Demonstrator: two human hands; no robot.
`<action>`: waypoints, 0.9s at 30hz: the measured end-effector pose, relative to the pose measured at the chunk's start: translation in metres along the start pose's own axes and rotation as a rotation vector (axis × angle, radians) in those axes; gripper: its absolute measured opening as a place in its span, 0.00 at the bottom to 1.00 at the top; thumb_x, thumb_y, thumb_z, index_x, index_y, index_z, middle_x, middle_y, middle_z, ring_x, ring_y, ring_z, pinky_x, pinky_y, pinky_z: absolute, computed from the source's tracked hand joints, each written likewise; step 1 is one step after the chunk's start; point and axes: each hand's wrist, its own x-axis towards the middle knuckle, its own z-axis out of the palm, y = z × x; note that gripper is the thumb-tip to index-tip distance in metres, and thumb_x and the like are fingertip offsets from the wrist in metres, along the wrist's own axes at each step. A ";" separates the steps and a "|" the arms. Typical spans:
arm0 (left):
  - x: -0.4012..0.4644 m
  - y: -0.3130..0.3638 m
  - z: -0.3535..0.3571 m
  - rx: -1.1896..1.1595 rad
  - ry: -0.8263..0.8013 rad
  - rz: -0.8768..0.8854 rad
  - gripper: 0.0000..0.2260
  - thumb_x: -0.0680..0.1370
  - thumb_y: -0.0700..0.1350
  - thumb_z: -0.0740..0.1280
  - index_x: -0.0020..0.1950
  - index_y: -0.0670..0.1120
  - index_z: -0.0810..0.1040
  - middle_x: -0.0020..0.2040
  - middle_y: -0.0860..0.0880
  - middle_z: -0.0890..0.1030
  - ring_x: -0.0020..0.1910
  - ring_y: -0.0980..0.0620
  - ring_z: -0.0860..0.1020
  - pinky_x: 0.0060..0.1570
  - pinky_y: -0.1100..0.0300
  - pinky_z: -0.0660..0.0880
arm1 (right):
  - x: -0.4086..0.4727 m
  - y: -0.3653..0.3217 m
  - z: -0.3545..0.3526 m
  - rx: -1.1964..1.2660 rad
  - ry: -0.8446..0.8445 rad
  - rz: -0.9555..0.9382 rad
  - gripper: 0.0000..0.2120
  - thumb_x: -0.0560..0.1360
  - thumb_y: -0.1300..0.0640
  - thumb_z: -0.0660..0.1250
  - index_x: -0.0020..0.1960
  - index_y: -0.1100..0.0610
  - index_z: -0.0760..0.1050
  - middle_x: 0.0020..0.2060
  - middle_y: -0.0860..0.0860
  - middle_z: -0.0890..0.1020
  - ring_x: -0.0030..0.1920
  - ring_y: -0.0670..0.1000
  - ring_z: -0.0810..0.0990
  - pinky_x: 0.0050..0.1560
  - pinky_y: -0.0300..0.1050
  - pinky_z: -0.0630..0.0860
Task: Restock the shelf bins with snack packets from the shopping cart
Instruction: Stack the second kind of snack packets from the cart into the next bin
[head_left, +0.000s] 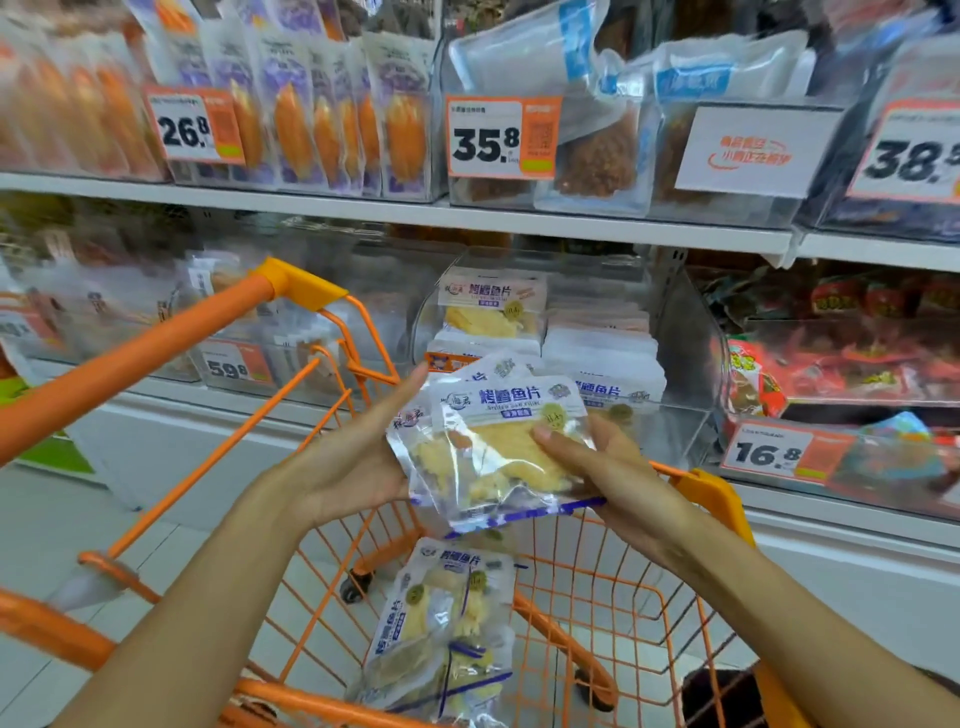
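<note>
Both forearms, entering from the lower left and lower right of the frame, are bare to the wrist, with no sleeves, and the fingers (558, 441) show short nails.

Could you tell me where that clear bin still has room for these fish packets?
The clear bin looks free along its right side, between the white packet stack and the bin's right wall. The left is crowded with upright packets. Both hands hold the fish packets.
</note>
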 end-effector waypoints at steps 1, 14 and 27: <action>0.003 0.000 0.000 0.023 0.005 0.049 0.23 0.67 0.55 0.77 0.60 0.50 0.82 0.62 0.44 0.80 0.59 0.44 0.79 0.61 0.45 0.75 | 0.000 -0.001 0.001 -0.017 0.050 -0.057 0.22 0.70 0.54 0.70 0.63 0.57 0.73 0.54 0.53 0.84 0.54 0.54 0.83 0.57 0.49 0.79; 0.031 -0.014 0.006 0.596 0.612 0.416 0.13 0.83 0.51 0.52 0.56 0.50 0.75 0.39 0.46 0.78 0.37 0.52 0.77 0.43 0.64 0.73 | 0.005 0.006 0.012 -0.217 0.104 -0.124 0.17 0.75 0.52 0.67 0.63 0.51 0.73 0.52 0.46 0.84 0.52 0.48 0.84 0.56 0.48 0.79; 0.037 -0.019 -0.001 0.760 0.203 0.251 0.24 0.70 0.46 0.73 0.65 0.54 0.70 0.57 0.55 0.78 0.50 0.68 0.77 0.43 0.73 0.73 | -0.002 0.007 0.018 -0.294 0.108 -0.341 0.22 0.76 0.58 0.66 0.68 0.50 0.65 0.56 0.44 0.82 0.56 0.44 0.81 0.50 0.38 0.79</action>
